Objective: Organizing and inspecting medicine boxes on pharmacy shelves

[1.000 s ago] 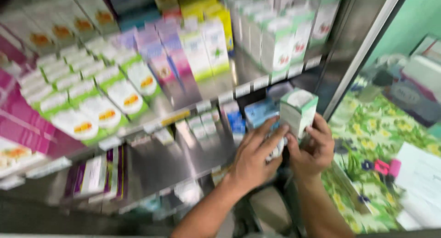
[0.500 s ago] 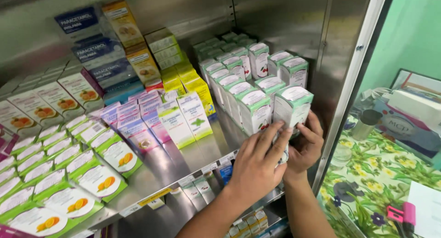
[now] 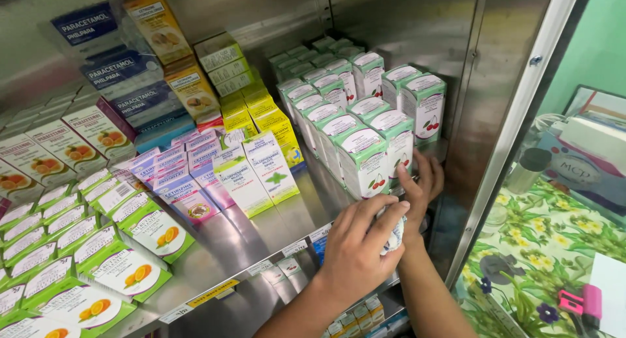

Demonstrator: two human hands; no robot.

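Left hand (image 3: 355, 250) curled, fingers clutching crumpled white cloth (image 3: 393, 237) at near right shelf edge. Right hand (image 3: 420, 184) fingers spread flat against green-white cherry-printed carton (image 3: 365, 162), front of carton row.

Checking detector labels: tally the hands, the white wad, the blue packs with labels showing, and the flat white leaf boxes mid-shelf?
Hands: 2, left hand and right hand
White wad: 1, held in the left hand
Blue packs, label showing: 3
White leaf boxes: 2
Total: 8
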